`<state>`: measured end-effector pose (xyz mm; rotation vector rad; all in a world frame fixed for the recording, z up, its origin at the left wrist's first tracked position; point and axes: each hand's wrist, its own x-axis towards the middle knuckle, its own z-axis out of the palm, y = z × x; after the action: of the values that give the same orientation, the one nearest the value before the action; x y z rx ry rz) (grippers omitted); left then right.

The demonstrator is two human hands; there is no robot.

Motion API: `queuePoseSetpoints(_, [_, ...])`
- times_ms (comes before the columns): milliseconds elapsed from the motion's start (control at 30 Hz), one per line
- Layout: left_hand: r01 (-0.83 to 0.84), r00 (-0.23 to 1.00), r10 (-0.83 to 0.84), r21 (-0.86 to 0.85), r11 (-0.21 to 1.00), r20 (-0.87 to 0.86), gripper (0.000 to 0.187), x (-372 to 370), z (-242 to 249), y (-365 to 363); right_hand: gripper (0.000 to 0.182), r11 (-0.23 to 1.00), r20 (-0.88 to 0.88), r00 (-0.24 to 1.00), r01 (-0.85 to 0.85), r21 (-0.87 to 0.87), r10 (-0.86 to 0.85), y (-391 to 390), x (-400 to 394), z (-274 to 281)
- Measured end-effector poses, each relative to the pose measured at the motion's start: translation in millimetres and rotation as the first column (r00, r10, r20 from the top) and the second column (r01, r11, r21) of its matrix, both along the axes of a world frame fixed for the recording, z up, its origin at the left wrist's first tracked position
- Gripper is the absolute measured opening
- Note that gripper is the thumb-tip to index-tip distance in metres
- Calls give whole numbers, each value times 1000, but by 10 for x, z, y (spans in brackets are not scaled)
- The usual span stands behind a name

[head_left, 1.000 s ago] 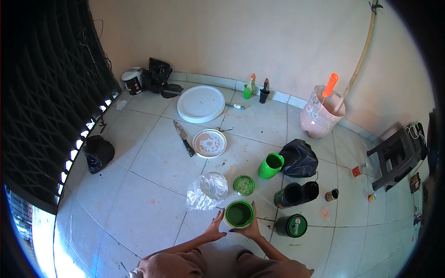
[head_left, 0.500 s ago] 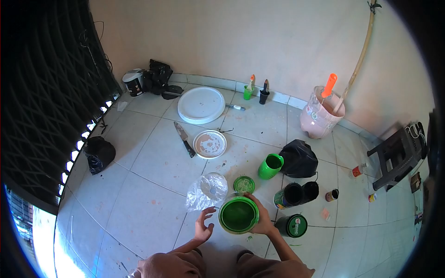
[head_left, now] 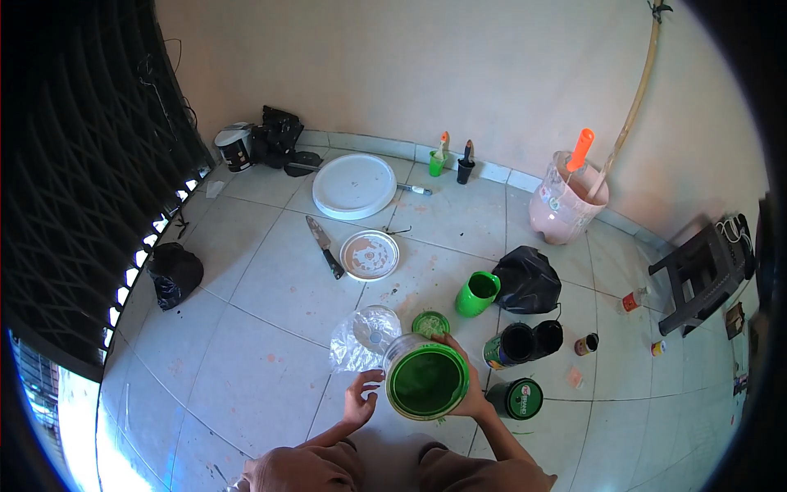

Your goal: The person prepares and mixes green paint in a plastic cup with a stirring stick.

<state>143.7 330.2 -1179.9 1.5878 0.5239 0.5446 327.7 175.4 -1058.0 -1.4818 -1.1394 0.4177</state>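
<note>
My right hand (head_left: 469,392) grips a paint can (head_left: 397,353) from its right side. The can leans with its mouth toward me, and green paint shows inside the green-stained rim. My left hand (head_left: 360,402) is just left of the can, fingers loosely spread and holding nothing. Behind the can lie a green-smeared lid (head_left: 429,324) and a clear plastic bag (head_left: 348,351). A green cut container (head_left: 473,302) stands beyond, beside a black plastic bag (head_left: 529,280). To the right of my right hand is a can with a dark green lid (head_left: 522,399).
Open dark cans (head_left: 496,353) and a small jar (head_left: 586,344) stand at the right. Farther off are a knife (head_left: 326,250), a paint-marked lid (head_left: 370,280), a large white lid (head_left: 354,215), brushes in cups (head_left: 438,168) and a pink bucket (head_left: 548,215). A dark stool (head_left: 707,275) is far right.
The paint can has tilted further, its mouth shifting right and more of its outer wall showing on the left. My left hand has barely moved.
</note>
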Motion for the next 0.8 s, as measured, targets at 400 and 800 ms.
queuePoseSetpoints(400, [27,997,-29,-31,999,-67,50,-54,-287,69,121,983,-99,990,-117,-143,103,-4,-79,59])
queuePoseSetpoints(800, [132,974,-174,-265,955,-142,56,-174,-558,96,120,956,-150,962,-249,-152,227,-221,-139,-98])
